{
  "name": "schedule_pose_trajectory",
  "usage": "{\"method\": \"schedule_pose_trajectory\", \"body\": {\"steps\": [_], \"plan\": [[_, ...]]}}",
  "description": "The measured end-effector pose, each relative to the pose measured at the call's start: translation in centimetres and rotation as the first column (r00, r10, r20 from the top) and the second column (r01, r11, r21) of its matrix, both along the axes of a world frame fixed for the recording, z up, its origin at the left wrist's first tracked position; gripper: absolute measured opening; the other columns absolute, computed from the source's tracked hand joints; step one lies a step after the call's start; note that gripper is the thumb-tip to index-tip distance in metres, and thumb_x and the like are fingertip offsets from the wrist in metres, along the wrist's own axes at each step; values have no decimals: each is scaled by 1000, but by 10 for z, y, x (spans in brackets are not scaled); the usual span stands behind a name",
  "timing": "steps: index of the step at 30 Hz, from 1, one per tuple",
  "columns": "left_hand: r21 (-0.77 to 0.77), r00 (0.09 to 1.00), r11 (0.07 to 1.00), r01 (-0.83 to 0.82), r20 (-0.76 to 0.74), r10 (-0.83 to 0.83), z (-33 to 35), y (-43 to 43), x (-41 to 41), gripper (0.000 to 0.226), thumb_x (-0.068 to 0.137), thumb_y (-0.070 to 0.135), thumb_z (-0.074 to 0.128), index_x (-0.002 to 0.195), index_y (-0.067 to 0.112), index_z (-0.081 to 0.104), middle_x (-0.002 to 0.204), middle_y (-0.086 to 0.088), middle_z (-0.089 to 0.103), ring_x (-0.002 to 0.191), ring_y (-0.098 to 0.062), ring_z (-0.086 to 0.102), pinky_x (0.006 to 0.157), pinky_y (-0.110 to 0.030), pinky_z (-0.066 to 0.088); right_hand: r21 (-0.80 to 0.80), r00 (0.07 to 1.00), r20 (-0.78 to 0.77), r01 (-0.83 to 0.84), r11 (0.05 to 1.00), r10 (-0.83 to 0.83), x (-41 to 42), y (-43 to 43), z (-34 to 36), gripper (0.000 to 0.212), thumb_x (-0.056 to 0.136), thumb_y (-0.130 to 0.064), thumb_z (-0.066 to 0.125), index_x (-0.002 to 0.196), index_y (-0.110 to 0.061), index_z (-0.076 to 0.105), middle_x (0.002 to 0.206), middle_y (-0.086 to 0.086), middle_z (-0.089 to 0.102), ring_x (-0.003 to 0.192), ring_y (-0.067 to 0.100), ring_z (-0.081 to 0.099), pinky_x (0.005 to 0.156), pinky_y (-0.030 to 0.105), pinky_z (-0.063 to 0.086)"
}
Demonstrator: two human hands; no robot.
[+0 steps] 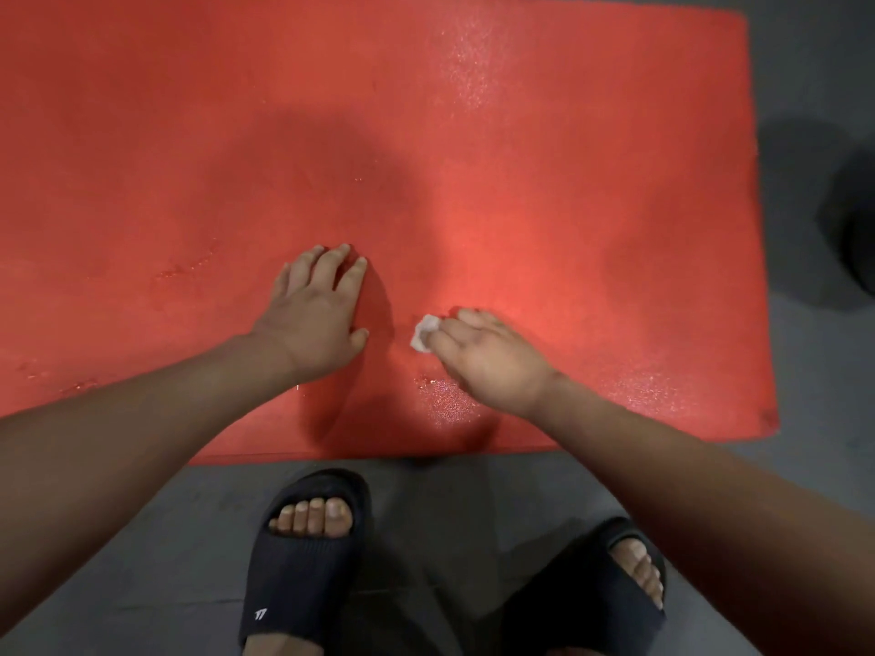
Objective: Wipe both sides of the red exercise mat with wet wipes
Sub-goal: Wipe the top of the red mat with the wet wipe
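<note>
While the red exercise mat point(473, 134) lies flat on the grey floor point(805, 63) (wet sheen glinting on parts of it), the left hand point(317, 314) rests on it with fingers spread flat, and the right hand point(487, 357) just beside pinches a crumpled white wet wipe point(424, 333) against its surface.

Red mat point(521, 134), white wipe point(423, 334), black sandals point(303, 575), grey floor point(814, 63).

Beyond and right of the grip on the wet wipe point(423, 334) the red mat point(592, 182) lies bare; the flat left hand point(317, 314) blocks just left.
</note>
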State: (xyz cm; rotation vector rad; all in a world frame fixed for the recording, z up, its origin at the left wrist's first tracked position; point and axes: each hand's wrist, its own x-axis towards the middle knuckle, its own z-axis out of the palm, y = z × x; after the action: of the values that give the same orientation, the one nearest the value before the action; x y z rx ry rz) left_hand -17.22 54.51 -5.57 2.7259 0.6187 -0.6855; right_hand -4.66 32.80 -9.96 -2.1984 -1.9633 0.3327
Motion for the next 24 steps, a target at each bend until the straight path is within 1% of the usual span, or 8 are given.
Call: {"method": "schedule_pose_trajectory", "body": {"steps": [3, 7, 9, 12, 14, 17, 20, 24], "plan": [[-1, 1000, 1000, 19, 18, -19, 2, -2, -3, 91, 89, 47, 66, 161, 17, 18, 163, -8, 16, 149, -34, 11, 123, -53, 17, 5, 945, 102, 312, 950, -311, 53, -13, 2, 29, 88, -13, 54, 115, -22, 55, 93, 7, 65, 86, 34, 59, 76, 43, 47], [-5, 999, 999, 48, -11, -48, 5, -2, -1, 94, 88, 48, 66, 161, 16, 16, 164, -9, 15, 147, -35, 15, 122, -49, 22, 64, 633, 72, 769, 637, -771, 96, -9, 5, 35, 90, -20, 31, 106, -15, 61, 96, 13, 68, 84, 39, 60, 79, 44, 43], [-11, 998, 999, 49, -32, -49, 6, -2, 0, 97, 88, 50, 66, 161, 16, 13, 164, -9, 13, 149, -35, 13, 123, -48, 22, 37, 722, 66, 688, 724, -689, 70, 5, 2, 29, 90, -11, 39, 108, -12, 61, 104, 16, 67, 84, 39, 60, 81, 44, 44], [-29, 997, 998, 47, -58, -49, 6, -4, -1, 99, 88, 49, 67, 162, 16, 10, 166, -9, 7, 151, -34, 8, 124, -47, 20, -82, 974, 22, 227, 970, -226, 9, 4, -3, 38, 83, -2, 55, 118, -18, 56, 117, 8, 61, 91, 31, 55, 86, 42, 45], [-38, 997, 998, 44, -65, -46, 7, -6, -3, 100, 88, 49, 68, 162, 17, 8, 166, -9, 3, 152, -33, 6, 124, -47, 19, -88, 999, 46, 11, 996, -7, 3, -11, 2, 44, 79, -4, 59, 119, -22, 54, 108, 0, 60, 92, 25, 52, 83, 39, 43], [-29, 996, 998, 57, -64, -58, 8, -9, -7, 101, 86, 50, 69, 162, 19, 10, 166, -11, 3, 151, -34, 7, 124, -49, 20, -47, 935, 184, 318, 947, -304, 37, -20, 13, 30, 87, -15, 53, 114, -27, 58, 96, 1, 63, 91, 30, 58, 75, 39, 40], [-38, 996, 998, 51, -77, -54, 10, -13, -11, 101, 86, 50, 70, 162, 22, 9, 166, -10, 2, 151, -35, 6, 123, -51, 22, 33, 660, 112, 745, 666, -743, 56, -13, 15, 26, 89, -13, 47, 109, -21, 61, 95, 10, 65, 90, 36, 58, 75, 41, 40], [-50, 994, 997, 51, -90, -56, 9, -17, -18, 101, 88, 50, 68, 162, 25, 4, 167, -9, -3, 153, -33, 1, 124, -53, 19, 12, 892, 1, 453, 892, -453, -12, 5, 1, 38, 76, 2, 58, 111, -14, 59, 102, 12, 63, 80, 35, 58, 74, 42, 46]]}}
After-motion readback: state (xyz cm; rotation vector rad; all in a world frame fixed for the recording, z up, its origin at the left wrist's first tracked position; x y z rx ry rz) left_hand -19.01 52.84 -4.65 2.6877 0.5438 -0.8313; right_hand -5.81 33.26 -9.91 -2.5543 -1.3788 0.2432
